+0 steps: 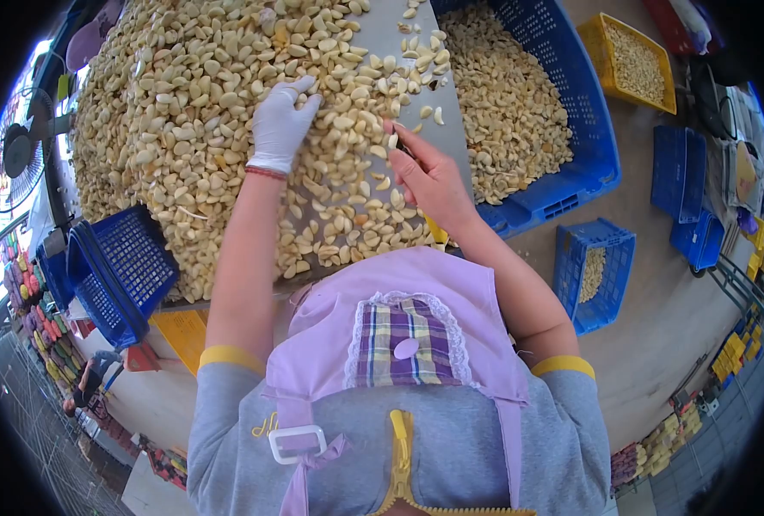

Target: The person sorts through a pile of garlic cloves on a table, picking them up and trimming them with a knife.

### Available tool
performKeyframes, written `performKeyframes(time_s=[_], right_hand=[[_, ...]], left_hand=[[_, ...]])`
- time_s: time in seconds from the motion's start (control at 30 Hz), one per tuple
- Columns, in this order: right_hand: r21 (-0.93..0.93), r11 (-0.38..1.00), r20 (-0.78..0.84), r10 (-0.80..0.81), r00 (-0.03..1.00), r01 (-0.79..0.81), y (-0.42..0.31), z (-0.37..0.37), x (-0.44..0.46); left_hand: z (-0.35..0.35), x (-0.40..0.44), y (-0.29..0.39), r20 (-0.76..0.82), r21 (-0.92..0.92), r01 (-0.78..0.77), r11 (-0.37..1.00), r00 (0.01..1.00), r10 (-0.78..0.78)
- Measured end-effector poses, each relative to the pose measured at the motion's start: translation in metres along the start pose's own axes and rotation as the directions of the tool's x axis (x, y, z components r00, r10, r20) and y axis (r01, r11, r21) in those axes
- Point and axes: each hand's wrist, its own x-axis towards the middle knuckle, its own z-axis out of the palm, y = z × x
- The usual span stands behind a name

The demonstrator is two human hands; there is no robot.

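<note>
A large heap of pale peeled cloves (184,112) covers much of the metal table (382,30). My left hand (282,124), in a white glove, lies on the heap with its thumb and fingers apart and nothing visibly held. To its right, my bare right hand (429,172) is closed around a small dark-handled tool, mostly hidden by the fingers. One clove shows at the fingertips of that hand. Loose cloves lie scattered on the metal below and between both hands.
Beyond the table's right edge stands a big blue crate (593,129) of cloves. A yellow crate (670,90) and a smaller blue crate (610,284) also hold cloves. Empty blue baskets (124,275) sit at the left, near a fan (21,159). A person (94,378) is at the far left.
</note>
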Motion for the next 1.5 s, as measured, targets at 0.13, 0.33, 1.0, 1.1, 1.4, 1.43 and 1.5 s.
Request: performKeyframes(time_s=[0.13,0.33,1.0,1.1,1.4,1.43,1.5], right_hand=[[-0.044,0.997,-0.035,-0.065,0.997,0.064,0.006,-0.005,-0.001],[-0.235,0.948,0.014,-0.216,0.976,0.213,0.003,0.003,-0.006],[0.103,0.993,0.046,0.050,0.998,-0.055,-0.004,-0.001,-0.009],[0.121,0.990,0.061,0.061,0.996,-0.068,-0.004,0.003,-0.005],[0.097,0.992,0.069,0.074,0.995,-0.081,0.002,0.006,-0.003],[0.100,0.992,0.062,0.074,0.995,-0.080,0.003,0.005,-0.004],[0.068,0.995,0.063,0.066,0.996,-0.070,0.004,0.005,-0.005]], left_hand=[[-0.012,0.000,0.015,0.242,-0.465,0.364,0.807,0.929,-0.280],[-0.013,-0.044,0.050,0.548,-0.827,0.561,0.034,0.817,-0.178],[-0.288,-0.145,-0.030,-0.555,-0.802,-0.397,0.447,0.771,-0.312],[-0.383,-0.180,-0.093,-0.706,-0.323,0.303,0.897,0.553,-0.442],[-0.220,-0.091,0.022,-0.657,0.451,0.185,0.873,0.731,0.185],[-0.187,-0.078,0.030,-0.588,0.381,0.154,0.912,0.801,0.111],[-0.127,-0.051,0.041,-0.332,0.168,0.156,0.973,0.939,-0.093]])
